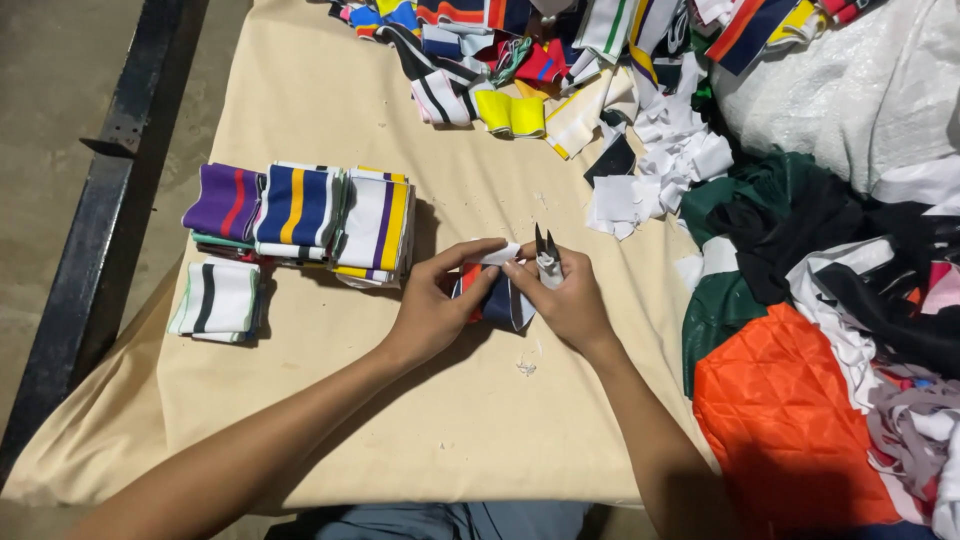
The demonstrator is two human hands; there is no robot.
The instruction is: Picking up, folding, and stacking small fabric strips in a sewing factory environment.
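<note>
Left hand (435, 305) and right hand (568, 300) meet at worktop (330, 100) centre. Left grip pinches navy-red ribbed cuff piece (497, 300) by white top edge, long axis left-right. Right grip closed on thread snips (546, 258), blades up, touching cuff's right end. Sorted stacks (300, 225) left.

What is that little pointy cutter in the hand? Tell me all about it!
The snips are small thread cutters with two short, dark, pointed blades that stand a little apart, tips pointing away from the person. The body below looks pale or silvery, mostly hidden by the fingers. The right hand grips them, just above a folded striped band in red, navy and white that both hands hold over the cream table cloth.
</note>
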